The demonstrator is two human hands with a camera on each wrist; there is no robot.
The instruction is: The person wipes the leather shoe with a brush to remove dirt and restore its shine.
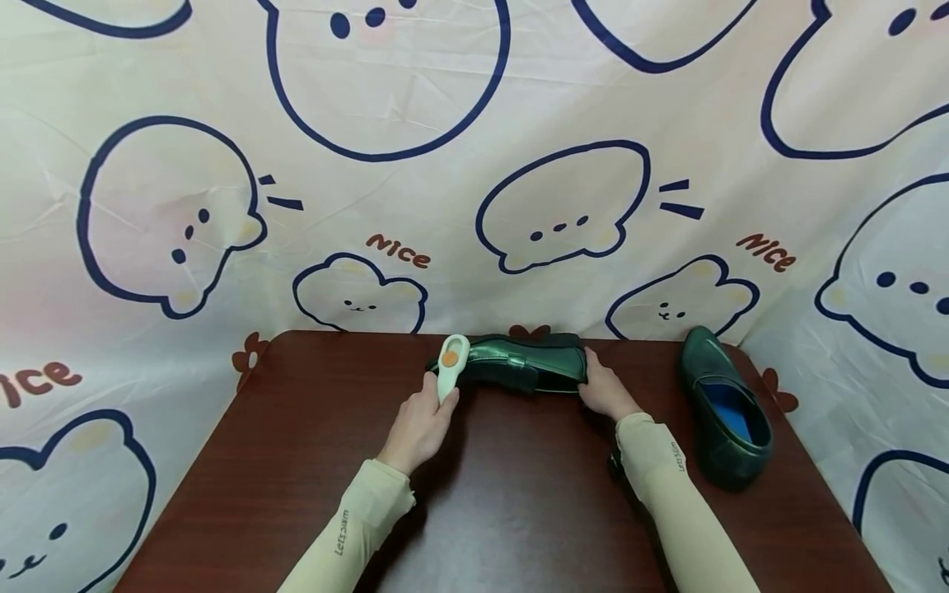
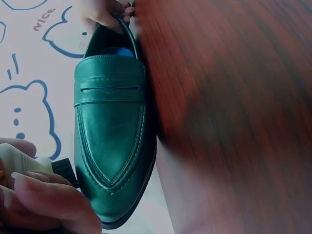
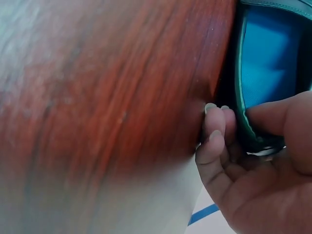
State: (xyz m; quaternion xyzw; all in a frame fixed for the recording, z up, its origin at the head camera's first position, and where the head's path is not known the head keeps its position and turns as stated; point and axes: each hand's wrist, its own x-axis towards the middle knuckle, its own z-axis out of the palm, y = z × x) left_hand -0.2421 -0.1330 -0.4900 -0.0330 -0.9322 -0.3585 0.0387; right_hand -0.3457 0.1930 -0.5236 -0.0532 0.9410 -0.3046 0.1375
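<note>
A dark green penny loafer (image 1: 530, 362) lies crosswise near the table's far edge, its toe to the left. My right hand (image 1: 606, 387) grips the heel end; in the right wrist view the thumb is inside the opening, over the blue insole (image 3: 269, 53), with fingers outside. My left hand (image 1: 417, 420) holds a pale-handled tool (image 1: 447, 383) with a looped end and an orange spot. In the left wrist view, its black, block-like end (image 2: 65, 170) is against or very near the side of the toe. Whether it touches I cannot tell.
A second green loafer (image 1: 722, 412) with a blue insole rests at the table's right, toe pointing away. The brown wooden table (image 1: 519, 502) meets a white cartoon-printed cloth (image 1: 445, 206) at its back and sides.
</note>
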